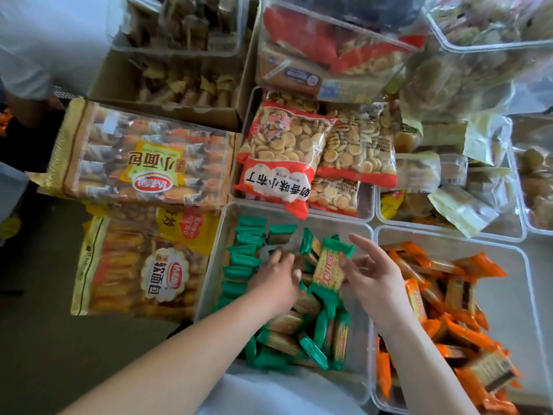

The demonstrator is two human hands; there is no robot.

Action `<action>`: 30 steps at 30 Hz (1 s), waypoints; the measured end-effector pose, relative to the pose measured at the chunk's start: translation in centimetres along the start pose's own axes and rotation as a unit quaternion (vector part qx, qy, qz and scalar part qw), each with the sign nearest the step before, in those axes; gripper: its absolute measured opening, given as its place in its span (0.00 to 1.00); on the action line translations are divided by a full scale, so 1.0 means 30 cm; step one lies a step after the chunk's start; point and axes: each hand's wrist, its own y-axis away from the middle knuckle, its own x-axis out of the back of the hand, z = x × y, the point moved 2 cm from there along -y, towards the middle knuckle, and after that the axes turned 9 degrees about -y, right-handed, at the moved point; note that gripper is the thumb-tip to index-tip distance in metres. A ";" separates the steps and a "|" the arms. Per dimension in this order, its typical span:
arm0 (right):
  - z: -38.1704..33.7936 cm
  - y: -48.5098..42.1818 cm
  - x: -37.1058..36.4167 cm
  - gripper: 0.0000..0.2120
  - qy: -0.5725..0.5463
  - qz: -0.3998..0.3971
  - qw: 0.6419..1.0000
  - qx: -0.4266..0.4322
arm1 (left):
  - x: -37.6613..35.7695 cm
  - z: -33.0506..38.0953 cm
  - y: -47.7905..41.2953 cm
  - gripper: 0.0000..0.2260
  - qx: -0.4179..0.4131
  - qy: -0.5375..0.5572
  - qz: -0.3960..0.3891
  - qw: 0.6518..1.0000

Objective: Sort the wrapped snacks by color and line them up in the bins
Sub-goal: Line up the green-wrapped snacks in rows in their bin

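A clear bin (214, 265) holds green-wrapped cracker packs. Several of them stand in a neat row (243, 256) along its left wall, and others lie in a loose pile (314, 333) at the near end. My left hand (276, 278) reaches into this bin palm down, fingertips resting on packs beside the row. My right hand (372, 275) hovers over the bin's right side and pinches the edge of one green pack (329, 266), held up and tilted. Right of it, a second clear bin (535, 295) is filled with jumbled orange-wrapped packs (449, 298).
Two large bread bags (143, 157) (140, 271) lie left of the green bin. Bags of small round biscuits (284, 154) fill the tub behind it. More clear tubs and a cardboard box (167, 82) of snacks crowd the back. Another person (24, 55) stands at top left.
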 end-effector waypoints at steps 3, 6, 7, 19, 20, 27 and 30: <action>-0.023 0.013 0.014 0.21 0.020 0.039 0.998 0.038 | -0.003 0.016 -0.071 0.27 0.027 -0.045 -0.050 0.997; -0.031 0.025 0.029 0.21 0.013 0.040 0.999 0.030 | -0.017 0.005 -0.106 0.27 0.041 -0.054 -0.048 0.997; -0.031 0.030 0.033 0.21 0.007 0.036 0.999 0.024 | -0.022 0.001 -0.111 0.27 0.047 -0.063 -0.051 0.996; -0.023 0.047 0.033 0.25 -0.022 0.085 0.996 0.033 | 0.010 0.022 0.064 0.24 -0.104 -0.048 -0.035 0.993; -0.027 0.049 0.030 0.25 -0.020 0.092 0.995 0.036 | 0.011 0.015 0.075 0.21 -0.104 -0.025 -0.014 0.994; -0.111 0.105 0.024 0.19 -0.034 0.162 0.980 0.111 | 0.051 -0.053 0.179 0.14 -0.106 0.162 0.058 0.979; -0.124 0.126 0.016 0.17 -0.011 0.135 0.984 0.114 | 0.058 -0.080 0.231 0.11 -0.081 0.333 0.041 0.939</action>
